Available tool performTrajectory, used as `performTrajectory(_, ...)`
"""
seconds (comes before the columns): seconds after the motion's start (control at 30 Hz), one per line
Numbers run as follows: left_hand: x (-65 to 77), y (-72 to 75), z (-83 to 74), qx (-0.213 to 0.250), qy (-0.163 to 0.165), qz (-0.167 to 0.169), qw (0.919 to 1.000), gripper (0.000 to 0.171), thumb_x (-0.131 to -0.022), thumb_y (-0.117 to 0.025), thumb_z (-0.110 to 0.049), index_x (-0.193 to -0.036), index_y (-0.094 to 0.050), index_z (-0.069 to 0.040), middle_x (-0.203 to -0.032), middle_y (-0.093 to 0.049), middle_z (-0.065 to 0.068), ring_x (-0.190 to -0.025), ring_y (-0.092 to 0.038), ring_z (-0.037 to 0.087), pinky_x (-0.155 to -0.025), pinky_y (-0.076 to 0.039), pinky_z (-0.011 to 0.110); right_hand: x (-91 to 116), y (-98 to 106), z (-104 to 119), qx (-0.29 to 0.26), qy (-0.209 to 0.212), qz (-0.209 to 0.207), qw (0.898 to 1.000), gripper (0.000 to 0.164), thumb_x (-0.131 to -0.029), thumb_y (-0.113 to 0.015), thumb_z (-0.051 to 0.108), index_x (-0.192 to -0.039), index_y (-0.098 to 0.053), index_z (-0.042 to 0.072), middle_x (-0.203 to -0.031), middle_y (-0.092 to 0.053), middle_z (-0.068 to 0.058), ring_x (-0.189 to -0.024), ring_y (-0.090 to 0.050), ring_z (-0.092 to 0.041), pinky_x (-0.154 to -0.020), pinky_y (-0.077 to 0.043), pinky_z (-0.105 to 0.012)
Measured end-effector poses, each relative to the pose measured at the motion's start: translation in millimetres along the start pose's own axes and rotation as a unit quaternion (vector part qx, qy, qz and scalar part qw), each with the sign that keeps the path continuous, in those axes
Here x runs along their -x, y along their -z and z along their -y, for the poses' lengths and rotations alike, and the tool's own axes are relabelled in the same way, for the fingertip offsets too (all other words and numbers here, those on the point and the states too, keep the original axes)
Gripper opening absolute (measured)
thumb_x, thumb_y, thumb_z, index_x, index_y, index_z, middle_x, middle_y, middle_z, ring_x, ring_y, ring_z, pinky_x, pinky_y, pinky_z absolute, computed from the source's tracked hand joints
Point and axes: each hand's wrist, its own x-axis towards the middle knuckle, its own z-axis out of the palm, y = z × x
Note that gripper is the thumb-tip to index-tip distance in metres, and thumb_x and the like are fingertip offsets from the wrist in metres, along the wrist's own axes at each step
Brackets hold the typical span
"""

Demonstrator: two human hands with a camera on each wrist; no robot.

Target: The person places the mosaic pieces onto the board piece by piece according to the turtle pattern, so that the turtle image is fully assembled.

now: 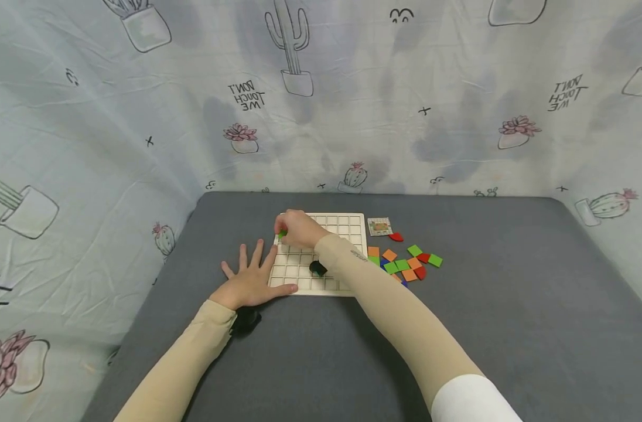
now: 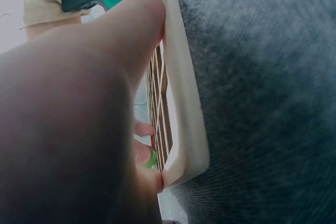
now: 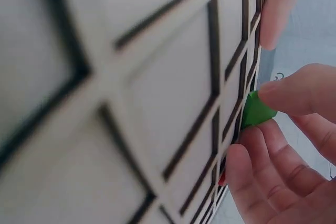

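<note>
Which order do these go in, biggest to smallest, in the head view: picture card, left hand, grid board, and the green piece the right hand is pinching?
1. Grid board, partly covered
2. Left hand
3. Picture card
4. Green piece, partly hidden by the right hand

A square cream gridded board (image 1: 294,266) lies on the grey table (image 1: 511,316), the left hand (image 1: 251,282) along its left edge, the right hand (image 1: 300,228) with a small green tile (image 1: 282,234) at its far-left corner. Right of the board lie flat green, orange, red and blue tiles (image 1: 402,265), before a rectangular printed card (image 1: 380,227). Printed white cloth (image 1: 342,129) hangs behind.
</note>
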Motion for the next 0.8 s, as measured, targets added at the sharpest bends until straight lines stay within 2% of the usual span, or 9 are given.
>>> performTrajectory(0.3,-1.0,0.4,0.2,-0.004,0.001,0.005,1.0000,0.119,-0.086,-0.049,-0.089,-0.170,-0.003,-0.019,-0.174,0.012,0.022,-0.153,0.019,0.059,-0.101,0.006,0.093,-2.2,0.4,2.7,0.026,0.013,0.015,0.999,0.011,-0.097,-0.073,0.008,-0.107,-0.074,0.011,-0.115,-0.070,-0.005,-0.107,-0.063,-0.020,-0.095,-0.053,-0.033)
performTrajectory(0.6,-1.8,0.9,-0.4,-0.009,0.004,0.006,0.9999,0.120,-0.085,-0.049,-0.090,-0.170,-0.004,-0.018,-0.174,0.011,0.022,-0.154,0.018,0.059,-0.102,0.006,0.092,0.3,0.8,4.5,0.050,0.000,0.013,0.999,0.020,-0.097,-0.072,0.008,-0.117,-0.074,0.010,-0.118,-0.071,-0.006,-0.112,-0.064,-0.021,-0.098,-0.053,-0.035)
performTrajectory(0.8,-1.0,0.9,-0.8,-0.008,0.001,0.001,1.0000,0.120,-0.086,-0.049,-0.090,-0.170,-0.003,-0.018,-0.174,0.011,0.022,-0.154,0.018,0.059,-0.102,0.006,0.092,0.3,-0.1,5.9,0.052,0.004,0.009,0.999,0.024,-0.094,-0.073,0.004,-0.117,-0.079,0.007,-0.121,-0.074,-0.007,-0.116,-0.067,-0.022,-0.101,-0.053,-0.033)
